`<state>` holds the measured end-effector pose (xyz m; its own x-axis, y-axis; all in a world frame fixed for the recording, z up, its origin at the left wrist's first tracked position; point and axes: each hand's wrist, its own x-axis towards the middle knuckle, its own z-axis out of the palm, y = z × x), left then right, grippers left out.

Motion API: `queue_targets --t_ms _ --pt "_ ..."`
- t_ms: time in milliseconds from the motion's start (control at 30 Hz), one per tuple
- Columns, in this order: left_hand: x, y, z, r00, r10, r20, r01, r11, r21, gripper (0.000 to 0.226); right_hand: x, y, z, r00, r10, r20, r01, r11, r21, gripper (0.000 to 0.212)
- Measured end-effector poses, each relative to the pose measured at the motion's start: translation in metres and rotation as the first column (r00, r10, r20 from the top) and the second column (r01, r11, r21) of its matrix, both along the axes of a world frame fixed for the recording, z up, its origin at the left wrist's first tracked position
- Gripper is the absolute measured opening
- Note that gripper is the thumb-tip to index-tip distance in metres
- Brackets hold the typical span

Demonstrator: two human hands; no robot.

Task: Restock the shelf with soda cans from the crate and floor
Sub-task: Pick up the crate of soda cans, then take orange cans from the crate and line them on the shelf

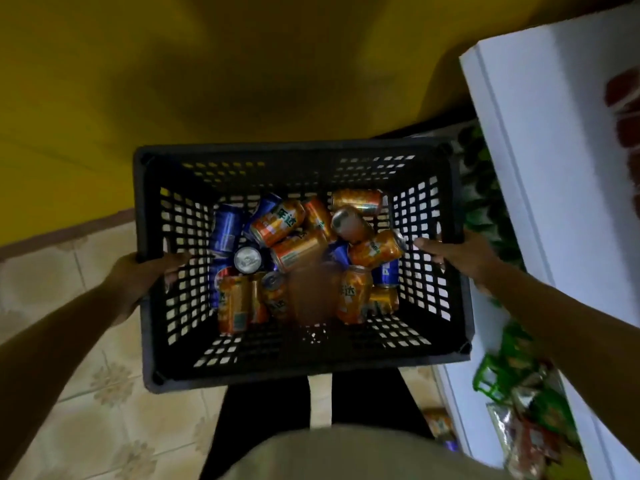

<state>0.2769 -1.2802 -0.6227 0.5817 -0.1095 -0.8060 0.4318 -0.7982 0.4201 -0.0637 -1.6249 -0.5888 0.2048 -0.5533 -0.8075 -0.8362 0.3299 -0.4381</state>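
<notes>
Shirt [346,452]: yours, pale, at the bottom edge.
Shelf [540,150]: white, at your right.
Crate [298,148]: black, between your hands.
Left hand [145,275]: grips the crate's left wall.
Right hand [457,252]: grips its right wall.
Soda cans [298,252]: orange and blue, jumbled inside the crate.

Small shop, grocery or convenience type. White shelf unit [540,168] on the right is stocked with goods: snack packets [526,434] low down, green packs [491,379] above them, blurred red items [623,109] on top. Black plastic crate [301,148] holds mixed orange and blue soda cans [287,223]. More cans [438,422] lie on the patterned tile floor [114,393] by the shelf base. Yellow wall [173,64].
</notes>
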Motion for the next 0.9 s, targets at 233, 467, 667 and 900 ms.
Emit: queue_targets --t_ms 233,467,667,900 --pt "-0.007 -0.048 -0.113 0.991 0.105 -0.078 -0.109 0.993 -0.054 0.012 0.031 -0.064 -0.146 0.995 0.1 0.004 -0.1 0.995 -0.013 0.062" --pt "-0.017 -0.081 -0.225 0.968 0.244 -0.052 -0.247 0.967 -0.057 0.023 0.048 -0.113 -0.264 0.994 0.112 0.003 -0.112 0.994 -0.012 0.096" --pt "-0.019 -0.105 -0.3 0.961 0.257 -0.102 -0.266 0.961 -0.082 0.029 0.068 -0.134 -0.321 0.996 0.086 -0.022 -0.086 0.996 -0.033 0.08" --pt "-0.02 -0.132 -0.326 0.965 0.262 0.018 -0.262 0.957 0.122 0.041 0.077 -0.138 -0.341 0.973 0.128 -0.191 -0.169 0.962 -0.214 0.059"
